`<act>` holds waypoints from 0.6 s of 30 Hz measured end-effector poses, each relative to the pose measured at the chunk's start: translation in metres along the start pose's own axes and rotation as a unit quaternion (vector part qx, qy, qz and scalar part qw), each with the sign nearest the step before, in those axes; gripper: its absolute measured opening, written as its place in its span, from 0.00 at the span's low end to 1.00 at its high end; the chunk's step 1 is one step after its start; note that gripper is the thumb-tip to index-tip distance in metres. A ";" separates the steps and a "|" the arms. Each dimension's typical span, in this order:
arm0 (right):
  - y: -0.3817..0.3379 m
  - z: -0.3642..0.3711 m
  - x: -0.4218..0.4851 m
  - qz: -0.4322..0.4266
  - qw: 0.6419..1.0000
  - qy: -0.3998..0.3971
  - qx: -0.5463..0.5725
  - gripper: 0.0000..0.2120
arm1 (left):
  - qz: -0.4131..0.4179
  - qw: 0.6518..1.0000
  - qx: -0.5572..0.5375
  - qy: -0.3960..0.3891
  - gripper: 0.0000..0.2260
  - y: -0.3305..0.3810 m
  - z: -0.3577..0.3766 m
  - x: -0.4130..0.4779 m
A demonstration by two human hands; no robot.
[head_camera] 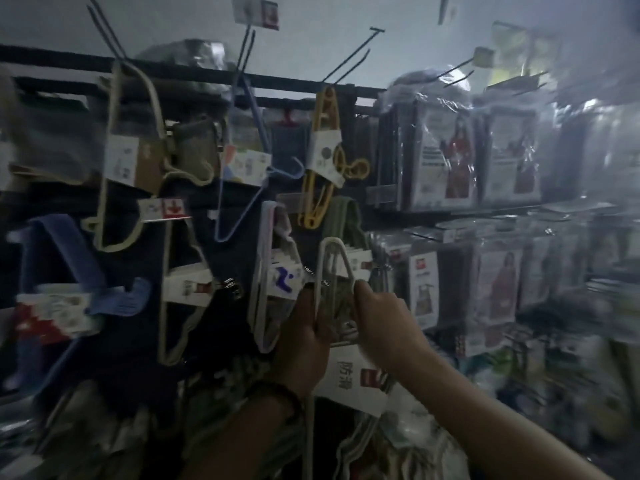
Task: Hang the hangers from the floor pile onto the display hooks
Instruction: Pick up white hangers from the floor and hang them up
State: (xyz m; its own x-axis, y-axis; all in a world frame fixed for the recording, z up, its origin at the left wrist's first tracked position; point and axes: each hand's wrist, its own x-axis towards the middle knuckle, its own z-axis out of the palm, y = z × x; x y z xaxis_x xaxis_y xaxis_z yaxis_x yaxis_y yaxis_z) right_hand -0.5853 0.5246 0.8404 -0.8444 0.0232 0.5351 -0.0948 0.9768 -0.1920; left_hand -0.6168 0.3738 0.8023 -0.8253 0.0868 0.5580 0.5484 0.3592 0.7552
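A bundle of white hangers (pixel 333 261) with a white paper label (pixel 353 379) is held up against the display wall at centre. My left hand (pixel 304 344) grips the bundle's left side, and my right hand (pixel 381 320) pinches its right edge. Other hanger bundles hang on hooks: cream (pixel 119 157), light blue (pixel 242 188), yellow (pixel 320 157), white (pixel 268 271). Bare black display hooks (pixel 349 57) stick out from the wall above. The floor pile is not in view.
Plastic-wrapped packets (pixel 446 157) fill the hooks on the right in rows. A black rail (pixel 194 72) runs across the top of the wall. Blue plastic items (pixel 59 251) hang at the left. The scene is dim and blurred.
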 end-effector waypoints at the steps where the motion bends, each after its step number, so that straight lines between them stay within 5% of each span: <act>1: 0.016 -0.004 0.002 0.001 1.000 0.003 -0.004 0.09 | -0.001 1.000 0.012 -0.015 0.10 0.004 0.012 0.005; 3: 0.044 -0.006 0.008 0.014 1.000 0.005 -0.008 0.10 | -0.020 0.996 0.067 -0.063 0.17 0.013 0.029 0.015; 6: 0.076 -0.001 0.023 0.019 1.000 -0.003 -0.004 0.11 | -0.063 0.989 0.092 -0.101 0.15 0.020 0.053 0.032; 12: 0.099 0.015 0.067 0.004 1.000 0.006 0.003 0.06 | -0.063 0.993 0.070 -0.076 0.10 0.002 0.076 0.075; 18: 0.080 0.038 0.100 -0.058 0.997 -0.013 0.047 0.11 | -0.050 0.986 0.158 -0.013 0.05 -0.025 0.060 0.094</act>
State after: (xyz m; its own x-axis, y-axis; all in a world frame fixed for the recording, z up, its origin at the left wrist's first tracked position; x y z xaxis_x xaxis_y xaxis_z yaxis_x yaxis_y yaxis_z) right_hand -0.6973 0.5967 0.8474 -0.8379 -0.0948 0.5375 -0.2397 0.9487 -0.2064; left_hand -0.7160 0.4287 0.8155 -0.8784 0.0584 0.4742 0.3979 0.6389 0.6584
